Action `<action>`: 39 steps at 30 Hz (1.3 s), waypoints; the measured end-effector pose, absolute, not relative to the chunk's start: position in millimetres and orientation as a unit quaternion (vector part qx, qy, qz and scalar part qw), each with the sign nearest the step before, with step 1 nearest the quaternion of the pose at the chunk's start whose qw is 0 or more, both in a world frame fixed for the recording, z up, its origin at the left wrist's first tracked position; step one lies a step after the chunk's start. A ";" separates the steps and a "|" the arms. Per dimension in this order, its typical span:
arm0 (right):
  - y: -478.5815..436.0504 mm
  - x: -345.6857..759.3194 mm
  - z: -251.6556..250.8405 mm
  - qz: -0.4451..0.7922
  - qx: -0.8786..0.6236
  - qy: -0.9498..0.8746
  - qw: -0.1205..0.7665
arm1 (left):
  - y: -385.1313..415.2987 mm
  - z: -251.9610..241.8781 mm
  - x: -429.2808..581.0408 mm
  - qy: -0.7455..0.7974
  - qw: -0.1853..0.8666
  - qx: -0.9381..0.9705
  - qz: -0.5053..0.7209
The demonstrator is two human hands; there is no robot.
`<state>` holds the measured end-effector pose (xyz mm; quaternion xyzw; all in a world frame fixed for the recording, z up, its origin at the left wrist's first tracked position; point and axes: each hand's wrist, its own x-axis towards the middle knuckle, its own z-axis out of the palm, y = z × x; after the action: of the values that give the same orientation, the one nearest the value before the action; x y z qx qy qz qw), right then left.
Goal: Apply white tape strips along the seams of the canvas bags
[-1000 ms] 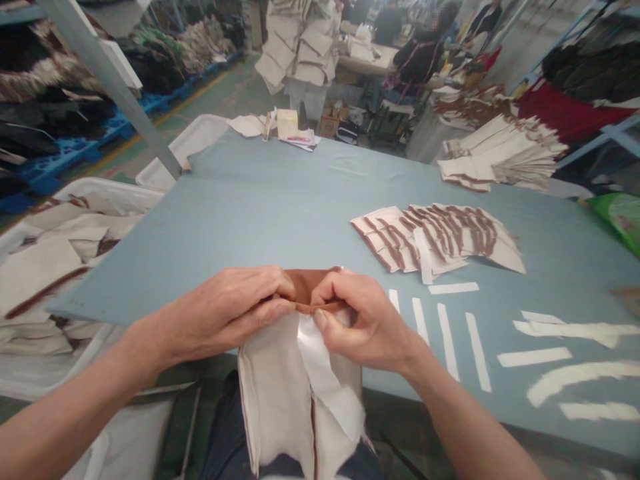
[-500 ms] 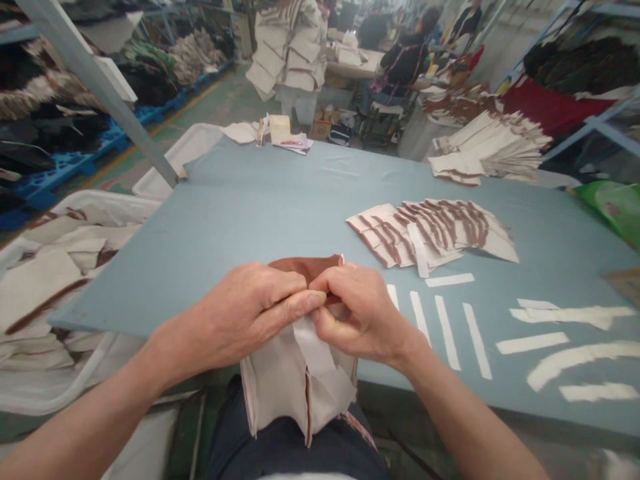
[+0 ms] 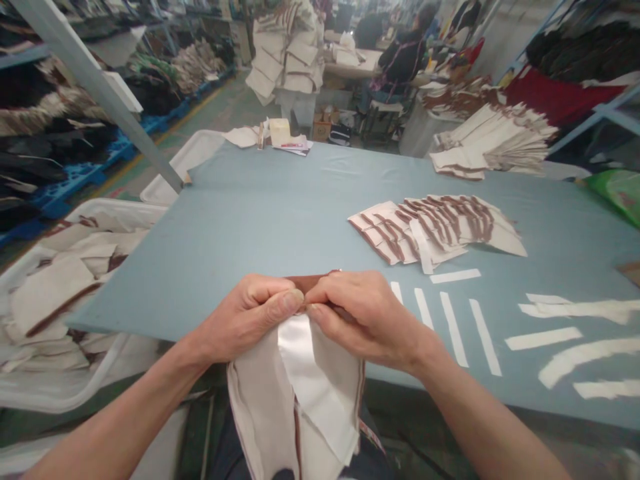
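Observation:
A cream fabric piece with a brown edge hangs from both hands at the table's near edge, over the lap. My left hand is closed on its upper edge, thumb on top. My right hand pinches the same edge just beside it, the fingertips nearly touching. From between the hands a white strip hangs down over the front of the fabric. The brown edge shows behind the fingers. What exactly lies between the fingertips is hidden.
On the blue-grey table lie overlapping cream-and-brown fabric pieces and several white strips to the right. A fabric stack stands at the far right. White bins of pieces sit at left, near a slanted metal post. A person sits farther back.
Both hands have shifted slightly left with the fabric, which now hangs lower and nearer. The white strip lies more fully exposed down its front. The view has tilted slightly.

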<state>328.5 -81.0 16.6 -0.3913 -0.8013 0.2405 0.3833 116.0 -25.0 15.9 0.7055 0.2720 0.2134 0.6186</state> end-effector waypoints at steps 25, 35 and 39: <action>-104.3 287.2 -5.1 0.322 -0.503 -0.670 0.441 | -24.4 32.8 92.2 0.322 0.359 0.836 0.260; -143.7 262.5 -27.2 0.461 -0.558 -0.583 0.369 | -37.0 14.7 77.4 0.301 0.229 0.871 0.315; -170.3 273.4 -41.7 0.501 -0.513 -0.635 0.287 | -53.0 27.9 68.7 0.248 0.156 0.909 0.295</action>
<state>273.4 -170.3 -41.7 -0.5129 -0.6348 0.5014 0.2873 68.7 -53.0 27.9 0.9095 0.2483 0.2950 0.1555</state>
